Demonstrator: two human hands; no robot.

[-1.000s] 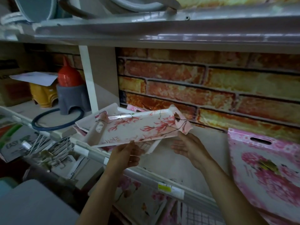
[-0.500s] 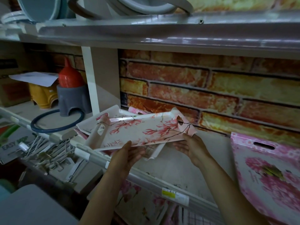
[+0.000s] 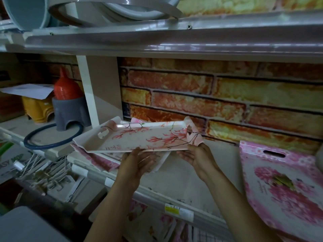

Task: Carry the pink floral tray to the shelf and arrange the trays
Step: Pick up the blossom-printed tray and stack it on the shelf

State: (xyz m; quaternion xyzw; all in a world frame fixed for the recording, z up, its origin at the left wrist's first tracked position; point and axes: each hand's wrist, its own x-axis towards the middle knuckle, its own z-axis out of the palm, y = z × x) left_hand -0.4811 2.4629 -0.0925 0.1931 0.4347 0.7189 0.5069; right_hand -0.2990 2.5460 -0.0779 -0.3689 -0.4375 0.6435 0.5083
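A white rectangular plastic tray with pink blossom branches (image 3: 143, 137) hangs nearly level above a stack of similar floral trays (image 3: 97, 159) at the shelf's left end, with its far long edge close to the brick-pattern back wall (image 3: 209, 102). The left hand (image 3: 138, 163) props the near long edge on straight fingers. The right hand (image 3: 195, 156) supports the right corner by the cut-out handle, fingers also extended. Bare beige shelf board (image 3: 183, 173) lies open between the stack and a large pink flowered tray (image 3: 283, 189) leaning at the right.

Open shelf (image 3: 174, 180) between trays (image 3: 94, 158), board (image 3: 279, 180)
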